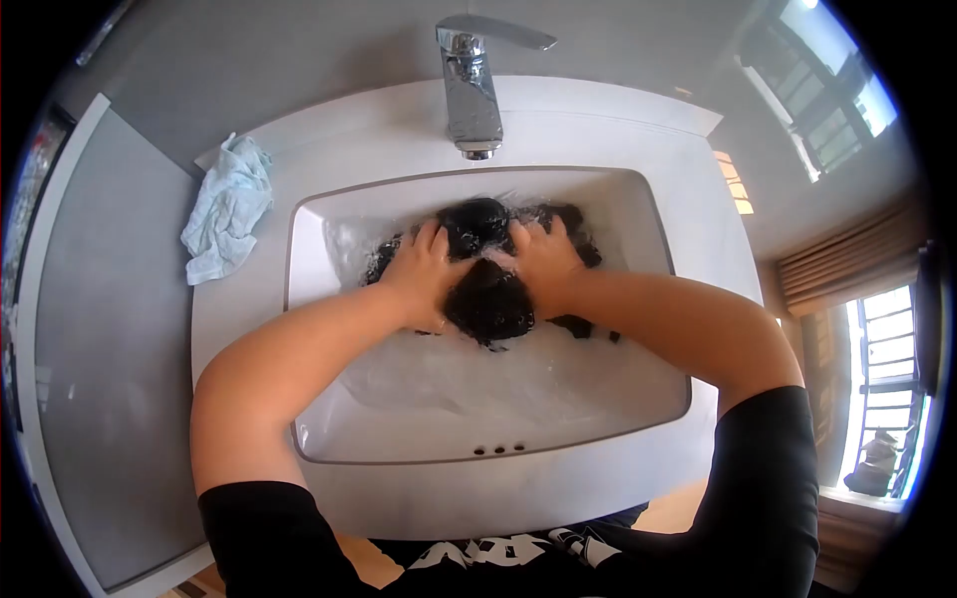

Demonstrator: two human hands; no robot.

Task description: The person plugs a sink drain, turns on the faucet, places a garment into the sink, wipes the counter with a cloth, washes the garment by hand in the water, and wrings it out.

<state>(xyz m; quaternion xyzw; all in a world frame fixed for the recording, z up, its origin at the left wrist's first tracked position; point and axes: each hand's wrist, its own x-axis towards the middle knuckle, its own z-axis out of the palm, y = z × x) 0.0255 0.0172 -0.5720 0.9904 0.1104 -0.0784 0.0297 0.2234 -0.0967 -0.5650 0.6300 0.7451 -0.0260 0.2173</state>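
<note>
A wet, bunched black cloth (pixel 488 299) lies in the water of the white sink (pixel 344 439); I cannot tell what garment it is. My left hand (pixel 424 277) is closed on its left side, fingers curled over the dark fabric. On the other side my right hand (pixel 546 267) grips the cloth too, partly under water. Both hands are near each other, with a black bulge between and above them. The thumbs and some fingertips are hidden by cloth and water.
The chrome faucet (pixel 473 100) stands behind the sink, with no stream visible. A pale blue cloth (pixel 229 209) hangs over the counter's left corner. Several overflow holes (pixel 498 449) sit in the sink's near wall. A grey panel (pixel 115 339) borders the left, a window (pixel 885 389) the right.
</note>
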